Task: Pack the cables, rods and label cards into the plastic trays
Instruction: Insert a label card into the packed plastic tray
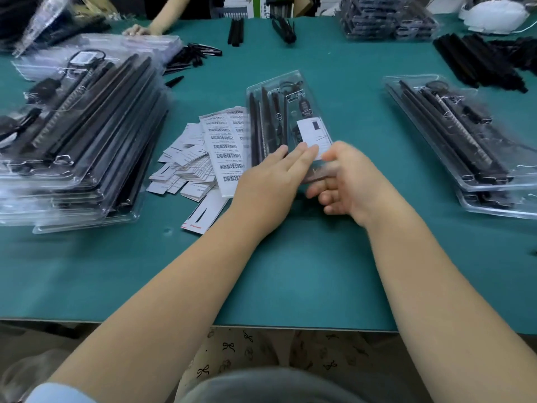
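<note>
Left hand (268, 181) flat, fingers straight, pressing label card (312, 135) into clear tray (271, 85); right hand (345, 178) grips tray's near end. Advise seating card flat, corners tucked.

Tray's (290, 117) near end behind hands

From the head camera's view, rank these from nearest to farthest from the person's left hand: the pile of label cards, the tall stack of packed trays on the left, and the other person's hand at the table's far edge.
Measured from the left hand:
1. Pile of label cards, just left of the hand.
2. Tall stack of packed trays, further left.
3. Other person's hand, far across the table, upper left.
</note>
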Tool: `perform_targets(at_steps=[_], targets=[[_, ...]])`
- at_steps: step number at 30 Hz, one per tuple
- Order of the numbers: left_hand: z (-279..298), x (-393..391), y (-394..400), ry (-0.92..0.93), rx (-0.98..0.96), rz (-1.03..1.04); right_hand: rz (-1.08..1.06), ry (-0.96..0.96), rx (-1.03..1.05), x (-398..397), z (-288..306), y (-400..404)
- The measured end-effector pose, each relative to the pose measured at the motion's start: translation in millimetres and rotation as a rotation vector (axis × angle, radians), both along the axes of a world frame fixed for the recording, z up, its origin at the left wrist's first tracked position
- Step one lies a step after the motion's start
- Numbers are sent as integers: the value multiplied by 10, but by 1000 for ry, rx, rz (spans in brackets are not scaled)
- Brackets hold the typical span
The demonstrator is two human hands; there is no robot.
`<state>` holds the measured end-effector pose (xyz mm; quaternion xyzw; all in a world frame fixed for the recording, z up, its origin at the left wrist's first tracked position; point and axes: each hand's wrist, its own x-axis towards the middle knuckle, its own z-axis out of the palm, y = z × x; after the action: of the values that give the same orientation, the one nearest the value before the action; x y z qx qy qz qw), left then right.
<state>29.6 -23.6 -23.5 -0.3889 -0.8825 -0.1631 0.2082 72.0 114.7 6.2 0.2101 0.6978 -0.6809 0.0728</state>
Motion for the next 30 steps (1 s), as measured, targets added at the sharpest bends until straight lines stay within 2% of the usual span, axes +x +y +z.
perform_targets(at_steps=[2, 4, 6, 11, 13, 15, 19, 22, 25, 28, 30], targets=[[-21, -7, -7, -24, -58, 5, -37, -42, -30, -5, 13, 52], [-11, 14, -24, 38, -112, -21, -198, 16, 152, -19, -21, 94], [8, 46, -52, 134, -107, -79, -264, 125, 298, -41, -60, 138], [2, 70, -58, 235, -30, -130, -331, 110, 193, -84, -105, 228], [5, 81, -40, 247, -36, -133, -346, 110, 243, -122, -137, 230], [-5, 88, -37, 215, -59, -124, -323, 118, 373, -153, -179, 233], [10, 128, -43, 31, -68, -98, -246, 146, 699, -142, -200, 203], [-4, 108, 1, -31, -208, 10, -226, 182, 895, -131, -208, 210], [-23, 74, 27, -69, -350, 7, -180, 196, 992, -140, -197, 187], [-29, 62, 16, -162, -347, 12, -69, 267, 1076, -149, -202, 187], [-22, 55, 21, -202, -371, 9, -45, 233, 1096, -168, -216, 204]])
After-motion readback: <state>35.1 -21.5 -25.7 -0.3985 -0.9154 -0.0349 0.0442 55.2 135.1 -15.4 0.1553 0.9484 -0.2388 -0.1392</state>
